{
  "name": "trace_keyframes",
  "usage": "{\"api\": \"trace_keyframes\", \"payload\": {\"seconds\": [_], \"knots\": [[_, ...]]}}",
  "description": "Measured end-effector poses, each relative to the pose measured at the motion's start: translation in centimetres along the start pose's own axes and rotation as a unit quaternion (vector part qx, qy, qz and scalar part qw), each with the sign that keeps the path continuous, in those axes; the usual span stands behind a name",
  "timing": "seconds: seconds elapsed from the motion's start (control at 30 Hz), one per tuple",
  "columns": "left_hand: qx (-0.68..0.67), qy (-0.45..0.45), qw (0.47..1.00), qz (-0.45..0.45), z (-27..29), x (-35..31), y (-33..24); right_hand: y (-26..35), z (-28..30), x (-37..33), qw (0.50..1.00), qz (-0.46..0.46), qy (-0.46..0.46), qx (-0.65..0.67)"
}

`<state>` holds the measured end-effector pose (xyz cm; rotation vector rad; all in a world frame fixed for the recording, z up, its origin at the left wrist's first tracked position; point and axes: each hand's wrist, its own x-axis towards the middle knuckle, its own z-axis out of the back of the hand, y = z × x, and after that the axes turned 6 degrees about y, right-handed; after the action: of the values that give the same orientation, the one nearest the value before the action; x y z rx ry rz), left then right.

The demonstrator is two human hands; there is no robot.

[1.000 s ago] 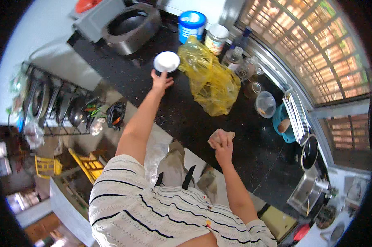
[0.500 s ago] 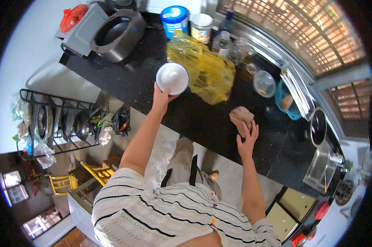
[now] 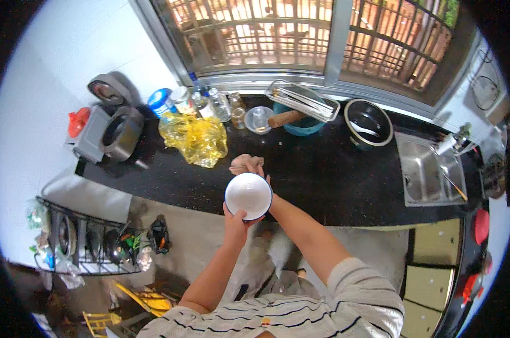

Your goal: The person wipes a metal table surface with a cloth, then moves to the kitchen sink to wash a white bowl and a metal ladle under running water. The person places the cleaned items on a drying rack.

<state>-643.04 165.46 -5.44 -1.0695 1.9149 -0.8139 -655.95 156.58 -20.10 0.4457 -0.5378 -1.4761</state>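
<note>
A white bowl (image 3: 248, 197) with a blue rim is gripped in my left hand (image 3: 236, 226), its thumb over the near edge and its inside facing up. The bowl is over the black counter's front part. Just behind it lies a crumpled brownish-pink cloth (image 3: 246, 163). Partly covered by the bowl, my right hand (image 3: 266, 178) reaches to the cloth, and its visible fingers rest on the right side of it. My right forearm passes close beside the bowl.
A yellow plastic bag (image 3: 197, 141) sits at the left, before jars and bottles (image 3: 220, 107). Farther back are a clear tub (image 3: 259, 120), a teal basin (image 3: 303, 130) under a metal rack, and a dark bowl (image 3: 369, 124). A steel sink (image 3: 421, 174) is at the right.
The view has turned toward the window and sink. My left hand has brought the bowl rightward, close to my right hand, and the bowl now hides part of that hand. The right hand stays at the cloth.
</note>
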Motion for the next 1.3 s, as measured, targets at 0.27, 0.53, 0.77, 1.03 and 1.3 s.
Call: {"api": "trace_keyframes", "payload": {"seconds": [0.27, 0.53, 0.77, 1.03, 1.3], "knots": [[0.051, -0.111, 0.992, -0.043, 1.7, 2.6, 1.2, 2.0, 4.6, 3.1, 0.989, -0.059, 0.023, 0.131], [0.042, 0.002, 0.992, 0.120, -11.9, 5.9, 9.7, -18.4, 14.2, -15.7, 0.981, -0.012, -0.143, -0.133], [0.085, 0.196, 0.955, 0.208, -31.8, 5.6, 20.3, -32.7, 25.3, -33.6, 0.930, -0.250, -0.205, -0.172], [0.078, 0.155, 0.961, 0.214, -48.1, 3.4, 33.6, -36.8, 33.9, -40.5, 0.993, -0.030, -0.092, 0.071], [0.044, 0.173, 0.961, 0.213, -60.2, 4.1, 40.3, -54.5, 43.5, -52.4, 0.904, -0.343, -0.220, 0.130]]}}
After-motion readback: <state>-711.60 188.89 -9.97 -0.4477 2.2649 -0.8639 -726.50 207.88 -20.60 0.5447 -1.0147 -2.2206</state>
